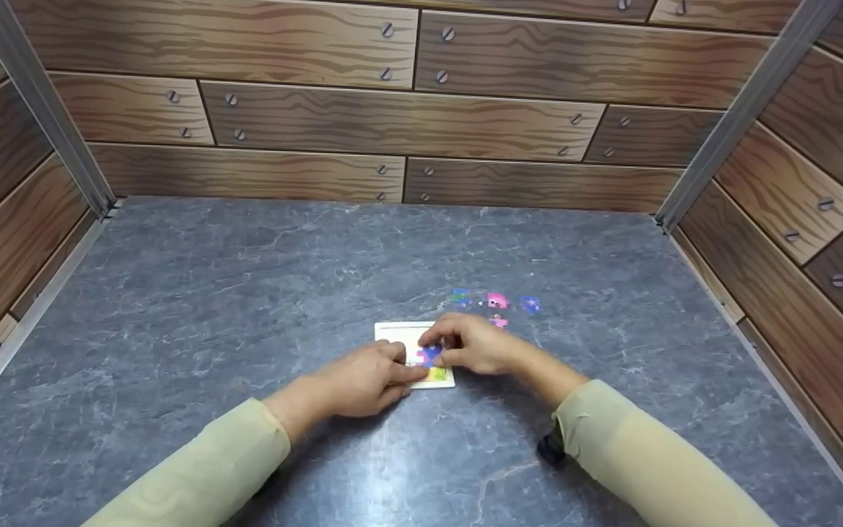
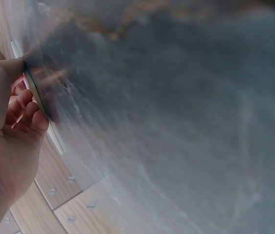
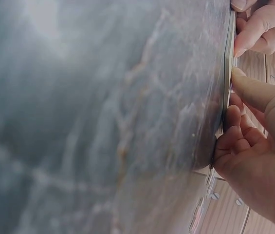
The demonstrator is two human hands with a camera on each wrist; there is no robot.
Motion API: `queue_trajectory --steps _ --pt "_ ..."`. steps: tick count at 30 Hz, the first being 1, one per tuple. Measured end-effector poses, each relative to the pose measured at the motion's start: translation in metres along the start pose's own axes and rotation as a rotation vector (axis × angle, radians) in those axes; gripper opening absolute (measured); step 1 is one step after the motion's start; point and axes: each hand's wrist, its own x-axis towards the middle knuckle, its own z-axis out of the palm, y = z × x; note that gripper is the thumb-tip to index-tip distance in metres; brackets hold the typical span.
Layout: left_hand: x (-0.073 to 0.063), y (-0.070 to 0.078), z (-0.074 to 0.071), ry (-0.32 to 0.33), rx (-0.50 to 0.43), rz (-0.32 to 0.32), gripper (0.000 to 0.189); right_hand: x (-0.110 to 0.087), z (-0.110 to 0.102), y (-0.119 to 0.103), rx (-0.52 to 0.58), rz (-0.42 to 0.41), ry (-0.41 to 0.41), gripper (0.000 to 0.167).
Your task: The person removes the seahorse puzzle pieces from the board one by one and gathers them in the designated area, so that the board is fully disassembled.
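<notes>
Reaching in from pale sleeves (image 1: pixel 187 468), apparently steadying the puzzle board (image 1: pixel 394 331) on the grey table (image 1: pixel 195 278) at its near left corner with the left hand (image 1: pixel 363 377), laying one straight digit beside the yellow patch (image 1: pixel 437 375) and bending others near the edge; impossible to tell if gripping or merely touching. Pinching the purple piece (image 1: pixel 430 356) on the board between thumb and fingertips of the right hand (image 1: pixel 481 345), seemingly fitting it in just beyond the yellow patch. Probably calling next for small nudges to line up the edges, then flat, even pressure before letting go, without shifting the yellow patch. Leaving loose, past the right hand, a nearer pink piece (image 1: pixel 499 322), then a farther pink piece (image 1: pixel 497 301) between a blue-green piece (image 1: pixel 461 296) and a blue piece (image 1: pixel 531 304), presumably awaiting placement. Facing, behind everything, a plank-patterned wall (image 1: pixel 304 124).
</notes>
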Motion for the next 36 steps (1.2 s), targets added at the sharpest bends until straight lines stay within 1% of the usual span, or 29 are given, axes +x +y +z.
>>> queue_trajectory --steps 7,26,36 --pt "0.0008 0.0006 -0.0002 0.012 -0.003 0.022 0.041 -0.0013 -0.0007 -0.0004 0.004 -0.003 -0.008 0.028" --pt "0.0003 0.0008 -0.0003 0.005 -0.004 0.009 0.041 0.0001 0.0012 -0.0008 0.028 0.013 -0.003 0.026" --pt "0.0012 -0.0021 0.0022 0.034 0.017 0.028 0.038 0.0007 0.0021 0.0 0.068 0.048 0.009 0.029"
